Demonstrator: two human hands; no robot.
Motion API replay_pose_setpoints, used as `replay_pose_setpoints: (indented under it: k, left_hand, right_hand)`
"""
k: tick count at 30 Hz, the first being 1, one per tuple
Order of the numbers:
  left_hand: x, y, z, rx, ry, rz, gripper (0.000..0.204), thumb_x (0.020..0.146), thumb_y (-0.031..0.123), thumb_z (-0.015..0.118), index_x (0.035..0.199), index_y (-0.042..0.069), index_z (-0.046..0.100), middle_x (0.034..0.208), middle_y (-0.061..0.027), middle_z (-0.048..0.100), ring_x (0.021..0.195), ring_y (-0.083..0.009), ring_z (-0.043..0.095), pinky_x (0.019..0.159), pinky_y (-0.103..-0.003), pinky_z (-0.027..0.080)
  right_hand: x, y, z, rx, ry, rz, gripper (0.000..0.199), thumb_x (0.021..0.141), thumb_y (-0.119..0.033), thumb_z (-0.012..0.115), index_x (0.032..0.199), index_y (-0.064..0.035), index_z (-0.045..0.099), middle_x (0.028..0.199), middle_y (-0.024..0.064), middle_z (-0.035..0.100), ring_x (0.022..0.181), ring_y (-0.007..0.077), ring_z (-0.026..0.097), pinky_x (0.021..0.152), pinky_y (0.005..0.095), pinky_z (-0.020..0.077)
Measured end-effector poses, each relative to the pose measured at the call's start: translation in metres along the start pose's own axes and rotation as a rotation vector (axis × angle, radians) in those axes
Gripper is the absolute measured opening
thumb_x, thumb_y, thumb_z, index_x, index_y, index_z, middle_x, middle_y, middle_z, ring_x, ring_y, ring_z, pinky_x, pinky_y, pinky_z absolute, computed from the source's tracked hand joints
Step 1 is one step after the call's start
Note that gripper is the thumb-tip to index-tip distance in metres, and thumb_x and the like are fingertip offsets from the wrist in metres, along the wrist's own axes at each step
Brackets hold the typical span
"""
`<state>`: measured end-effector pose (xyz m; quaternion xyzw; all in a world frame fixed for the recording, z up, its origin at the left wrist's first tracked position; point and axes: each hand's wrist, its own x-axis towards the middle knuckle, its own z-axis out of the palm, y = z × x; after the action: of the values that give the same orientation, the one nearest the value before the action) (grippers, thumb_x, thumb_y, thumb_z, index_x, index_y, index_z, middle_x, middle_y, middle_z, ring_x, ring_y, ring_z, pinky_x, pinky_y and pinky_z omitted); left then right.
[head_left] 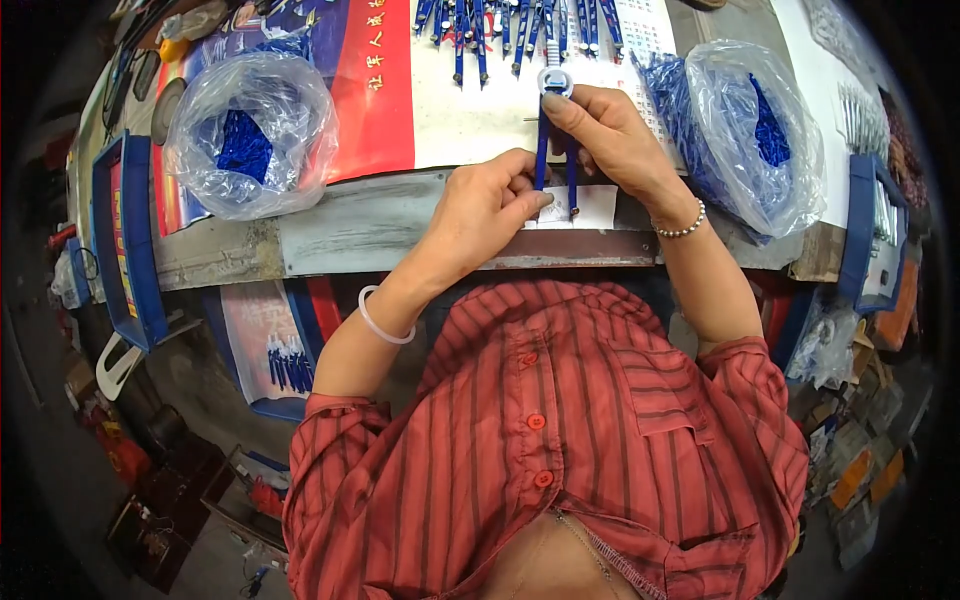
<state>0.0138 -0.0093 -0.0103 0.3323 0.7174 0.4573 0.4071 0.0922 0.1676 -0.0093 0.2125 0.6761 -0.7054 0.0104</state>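
A blue drawing compass (pixel 572 185) stands with its two legs spread a little and pointing toward me, over a white paper (pixel 598 207) at the table's front edge. My right hand (pixel 618 138) closes on it near the pale round hinge, thumb pressed by the head. Lower down, my left hand (pixel 478 207) pinches the end of the left leg between thumb and fingers. What sits at that leg's tip is hidden by the fingertips. Beyond the hands, several similar blue compasses (pixel 482 42) lie in a row on the printed sheet.
Clear plastic bags holding blue parts stand on the table, one bag (pixel 305 110) at left and another bag (pixel 708 130) at right. Blue trays (pixel 148 250) flank the table's ends. Under its edge, an open drawer (pixel 243 345) contains several blue-and-white pieces.
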Motion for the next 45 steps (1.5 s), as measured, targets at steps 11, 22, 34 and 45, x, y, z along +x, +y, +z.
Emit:
replay_pose_setpoints:
  k: [11,22,34,45]
  left_hand:
    - [0.000,0.000,0.000,0.015,0.006,0.006,0.020,0.078,0.007,0.068,0.093,-0.001,0.058,0.062,-0.0074,0.059,0.052,-0.0102,0.054,0.050,-0.027,0.043]
    - [-0.002,-0.001,0.001,0.034,-0.002,0.007,0.020,0.079,0.009,0.068,0.093,-0.001,0.058,0.063,-0.0081,0.059,0.052,-0.0119,0.055,0.051,-0.028,0.043]
    - [0.001,-0.004,0.001,0.070,0.038,0.083,0.017,0.078,0.009,0.068,0.087,0.000,0.057,0.062,-0.0106,0.058,0.051,-0.0165,0.056,0.049,-0.029,0.042]
    - [-0.044,0.034,-0.012,-0.346,-0.155,-0.120,0.022,0.086,0.007,0.061,0.106,-0.002,0.056,0.075,0.0009,0.059,0.061,-0.0025,0.053,0.053,-0.018,0.042]
  right_hand:
    - [0.000,-0.003,0.002,-0.049,-0.039,-0.034,0.027,0.089,-0.033,0.062,0.092,-0.0057,0.062,0.069,-0.0055,0.055,0.048,0.0003,0.044,0.042,0.0158,0.0337]
    - [-0.006,0.000,0.006,-0.013,0.007,-0.085,0.022,0.085,-0.026,0.067,0.094,-0.0069,0.061,0.064,-0.0076,0.051,0.049,0.0000,0.043,0.042,0.0159,0.0325]
    - [-0.002,-0.001,0.005,-0.001,0.009,-0.069,0.027,0.085,-0.026,0.068,0.101,-0.0053,0.060,0.070,-0.0066,0.054,0.050,0.0001,0.044,0.043,0.0159,0.0337]
    - [-0.072,-0.030,0.017,0.270,-0.113,0.133,0.024,0.084,-0.007,0.064,0.104,0.0014,0.053,0.081,0.0043,0.060,0.055,0.0071,0.056,0.047,0.0183,0.0454]
